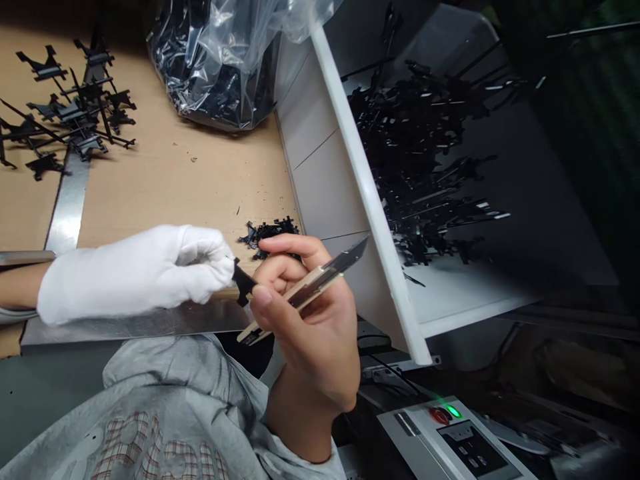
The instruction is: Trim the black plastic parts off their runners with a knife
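Note:
My left hand (pixel 145 270), in a white glove, pinches one end of a small black plastic part (pixel 244 283). The bare right hand (pixel 320 327) is closed around a beige utility knife (pixel 300 290), whose blade points up and to the right, away from the part. My right thumb and fingertips also meet the part's other end, so it spans the gap between both hands. Just beyond the right fingers lies a small heap of black plastic pieces (pixel 270 233) on the tan work surface, partly hidden by the hand.
Several black molded parts on sprues (pixel 80 113) lie at the left. A clear plastic bag (pixel 215 73) of dark parts stands at the back. To the right, a white bin (pixel 370 200) holds many black parts. A control box (pixel 450 433) with a green light sits lower right.

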### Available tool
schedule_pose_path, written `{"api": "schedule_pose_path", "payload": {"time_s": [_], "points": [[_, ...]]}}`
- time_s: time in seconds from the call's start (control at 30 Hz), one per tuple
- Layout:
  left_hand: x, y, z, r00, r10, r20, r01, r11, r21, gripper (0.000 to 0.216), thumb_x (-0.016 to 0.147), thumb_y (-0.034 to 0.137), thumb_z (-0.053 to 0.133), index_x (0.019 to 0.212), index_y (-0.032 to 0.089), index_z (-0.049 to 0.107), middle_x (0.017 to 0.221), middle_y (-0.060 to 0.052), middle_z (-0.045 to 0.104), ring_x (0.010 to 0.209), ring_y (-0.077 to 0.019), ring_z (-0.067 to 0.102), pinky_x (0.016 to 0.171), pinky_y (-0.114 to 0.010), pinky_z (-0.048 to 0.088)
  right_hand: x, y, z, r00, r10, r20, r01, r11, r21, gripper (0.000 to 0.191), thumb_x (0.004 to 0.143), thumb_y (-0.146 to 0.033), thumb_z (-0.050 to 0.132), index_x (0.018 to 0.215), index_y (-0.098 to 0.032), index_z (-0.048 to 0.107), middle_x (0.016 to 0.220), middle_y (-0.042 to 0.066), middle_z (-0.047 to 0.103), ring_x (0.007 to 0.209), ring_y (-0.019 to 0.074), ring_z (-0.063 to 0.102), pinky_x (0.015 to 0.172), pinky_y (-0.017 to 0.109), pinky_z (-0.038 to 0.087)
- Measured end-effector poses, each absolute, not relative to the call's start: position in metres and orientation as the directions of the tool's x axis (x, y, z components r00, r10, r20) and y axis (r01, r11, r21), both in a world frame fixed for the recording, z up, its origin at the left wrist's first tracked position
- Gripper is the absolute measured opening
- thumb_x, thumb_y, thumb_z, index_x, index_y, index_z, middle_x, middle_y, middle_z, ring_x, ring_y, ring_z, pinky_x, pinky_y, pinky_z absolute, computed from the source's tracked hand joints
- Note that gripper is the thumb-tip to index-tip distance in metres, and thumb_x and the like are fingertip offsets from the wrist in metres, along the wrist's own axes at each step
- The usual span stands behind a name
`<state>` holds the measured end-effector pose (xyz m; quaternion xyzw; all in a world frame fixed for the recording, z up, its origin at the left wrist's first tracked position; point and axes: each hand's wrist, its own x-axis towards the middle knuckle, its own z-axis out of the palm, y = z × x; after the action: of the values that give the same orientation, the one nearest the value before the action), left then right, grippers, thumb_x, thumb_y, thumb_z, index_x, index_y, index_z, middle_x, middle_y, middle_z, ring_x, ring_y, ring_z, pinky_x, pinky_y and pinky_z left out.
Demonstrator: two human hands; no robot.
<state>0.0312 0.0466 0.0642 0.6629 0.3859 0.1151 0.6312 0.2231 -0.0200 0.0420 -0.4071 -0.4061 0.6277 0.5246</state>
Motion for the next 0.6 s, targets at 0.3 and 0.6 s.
{"api": "schedule_pose_path", "payload": {"time_s": [0.3,0.6], "points": [[0.023,0.051,0.055,0.678,0.541,-0.499,0.39,0.311,0.867,0.02,0.086,0.036,0.065,0.084,0.017,0.064,0.059,0.005,0.059,0.048,-0.004,0.038,0.045,-0.011,0.031,0.225,-0.022,0.032,-0.096,0.99,-0.103,-0.338,-0.129,-0.932,0.008,0.093,-0.031,0.08,0.094,-0.023,0.077,0.064,-0.006,0.057,0.049,0.0051,0.042,0.045,0.019,0.035],[0.023,0.051,0.054,0.77,0.335,-0.543,0.409,0.394,0.823,0.037,0.094,0.048,0.062,0.078,0.014,0.063,0.061,0.002,0.053,0.054,-0.0071,0.042,0.051,-0.016,0.034,0.224,-0.017,0.03,-0.147,0.972,-0.183,-0.306,-0.22,-0.926,0.025,0.094,-0.042,0.076,0.084,-0.022,0.067,0.062,-0.006,0.06,0.045,0.0065,0.044,0.044,0.021,0.034]]}}
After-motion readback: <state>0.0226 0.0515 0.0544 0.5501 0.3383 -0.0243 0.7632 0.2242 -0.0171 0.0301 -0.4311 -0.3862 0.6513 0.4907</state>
